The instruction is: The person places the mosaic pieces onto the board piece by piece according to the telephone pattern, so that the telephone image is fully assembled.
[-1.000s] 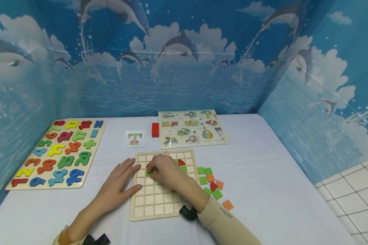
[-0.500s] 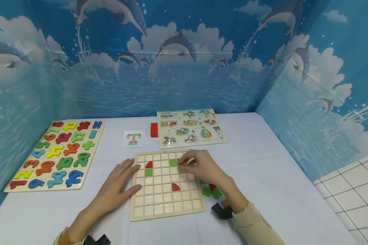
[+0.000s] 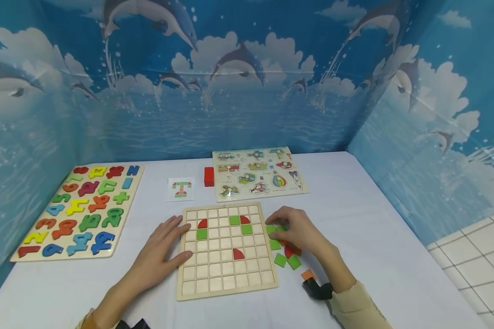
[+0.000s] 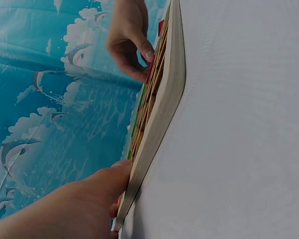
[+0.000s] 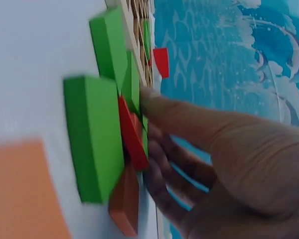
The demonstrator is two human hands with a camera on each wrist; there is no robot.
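My left hand (image 3: pixel 160 249) rests along the left edge of the wooden grid board (image 3: pixel 214 292), thumb and fingers spread and touching its rim. In the left wrist view, the thumb (image 4: pixel 107 181) lies against that edge. On the board sit several green square tiles (image 3: pixel 202 234) and red quarter-round tiles (image 3: pixel 238 254). Off the board's right side, my right hand (image 3: pixel 298 228) is over a loose pile of tiles, fingers loosely bent at green tiles (image 3: pixel 274 244). Seen from the right wrist, its thumb reaches past a red tile (image 5: pixel 132 134) and green tiles (image 5: pixel 94 139); the fingertips are partly hidden.
A small pattern card (image 3: pixel 180 189) lies behind the board, near a red block (image 3: pixel 209 176). Farther back is a vehicle puzzle board (image 3: pixel 259 176); a number puzzle board (image 3: pixel 80 210) lies left. One orange tile (image 3: pixel 308 274) sits by the right wrist's black camera mount (image 3: pixel 318 289).
My right hand has moved from the board's left part, over its upper right, to the loose tiles beyond the right edge. The left hand stays in place.
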